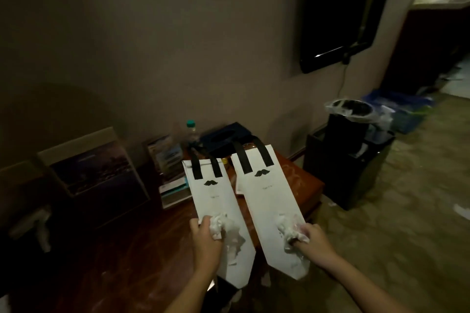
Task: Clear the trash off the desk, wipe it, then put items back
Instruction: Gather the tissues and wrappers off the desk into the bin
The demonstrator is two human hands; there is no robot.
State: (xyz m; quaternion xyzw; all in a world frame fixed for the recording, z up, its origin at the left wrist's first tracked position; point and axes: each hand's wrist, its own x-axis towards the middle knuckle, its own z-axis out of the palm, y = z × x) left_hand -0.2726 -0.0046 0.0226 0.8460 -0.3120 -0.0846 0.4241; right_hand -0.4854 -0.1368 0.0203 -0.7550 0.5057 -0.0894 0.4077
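The dim wooden bench point(114, 249) has clutter along its far edge. Near its right edge the left hand point(206, 239) pinches the left bag point(213, 193) with crumpled tissue point(216, 222), and the right hand point(314, 242) pinches the right bag point(267, 193). Better keep both grips tight until the bin point(343, 173).

Dim room — a plain grey-brown wall point(152, 33) carries a dark mounted television point(338, 12); pale carpet point(407, 211) stretches away at the right.
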